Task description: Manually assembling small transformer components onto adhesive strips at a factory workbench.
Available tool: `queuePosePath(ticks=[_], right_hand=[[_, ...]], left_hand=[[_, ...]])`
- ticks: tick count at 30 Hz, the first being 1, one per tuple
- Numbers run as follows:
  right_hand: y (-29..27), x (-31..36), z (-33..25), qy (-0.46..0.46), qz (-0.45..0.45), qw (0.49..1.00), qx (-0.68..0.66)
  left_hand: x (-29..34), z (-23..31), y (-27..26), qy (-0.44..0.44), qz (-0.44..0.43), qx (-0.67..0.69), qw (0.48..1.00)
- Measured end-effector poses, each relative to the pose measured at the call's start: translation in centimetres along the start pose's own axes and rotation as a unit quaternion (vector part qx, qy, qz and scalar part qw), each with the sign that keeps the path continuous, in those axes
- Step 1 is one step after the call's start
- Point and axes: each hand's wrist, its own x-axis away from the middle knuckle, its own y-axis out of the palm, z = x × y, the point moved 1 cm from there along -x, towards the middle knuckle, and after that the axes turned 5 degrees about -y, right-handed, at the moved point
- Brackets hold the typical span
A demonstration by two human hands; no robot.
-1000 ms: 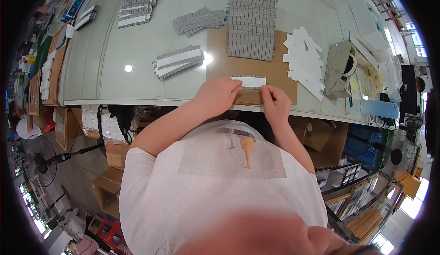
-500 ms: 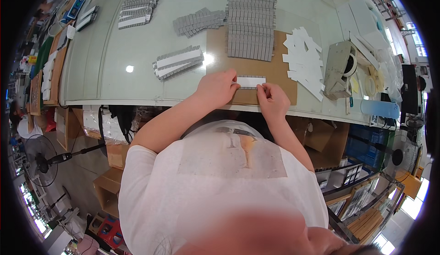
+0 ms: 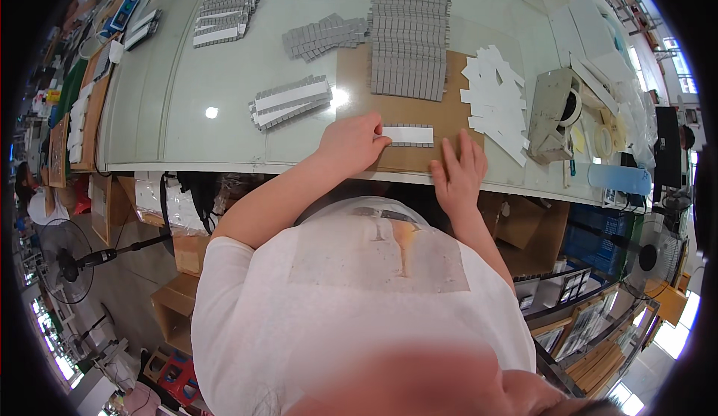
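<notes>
A grey piece with notched edges and a white strip point(image 3: 410, 136) laid along it lies on the brown cardboard sheet point(image 3: 464, 109) in front of me. My left hand point(image 3: 350, 144) pinches its left end between thumb and fingers, which hide that end. To the right of the piece, my right hand point(image 3: 460, 171) is open and holds nothing, with its fingers spread over the cardboard's near right corner. Beyond the piece stands a tall overlapping stack of grey notched pieces point(image 3: 409, 42). Loose white strips point(image 3: 493, 106) lie in a pile on the right.
White-topped grey pieces point(image 3: 292, 102) lie left of the cardboard, with more grey pieces point(image 3: 325, 36) behind them and another pile point(image 3: 228, 8) at the far left. A tape dispenser point(image 3: 552, 117) and a blue cylindrical object point(image 3: 621, 178) stand along the table's right side.
My right hand has let go of the right end of the piece and moved right and slightly nearer me, its fingers opening. My left hand keeps its place.
</notes>
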Motion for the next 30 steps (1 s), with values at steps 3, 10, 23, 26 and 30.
queuePosePath(ticks=[3, 10, 23, 26, 30], right_hand=[[-0.6, -1.0, -1.3, -0.062, -0.043, 0.997, 0.033], [-0.3, -0.8, -1.0, -0.061, -0.042, 0.997, 0.032], [1.3, -3.8, -6.7, -0.122, -0.089, 0.985, -0.077], [1.6, -3.9, -6.7, -0.121, -0.103, 0.985, -0.060], [-0.1, -2.2, -3.4, -0.053, -0.076, 0.995, 0.028]], left_hand=[[0.0, -0.1, 0.0, -0.008, 0.001, 0.006, 1.000], [1.6, -2.9, -1.7, -0.034, 0.025, -0.001, 0.999], [5.9, -5.6, 2.1, 0.234, 0.231, -0.123, 0.936], [5.7, -5.4, 2.1, 0.235, 0.224, -0.140, 0.935], [5.3, -5.4, 2.2, 0.255, 0.227, -0.131, 0.931]])
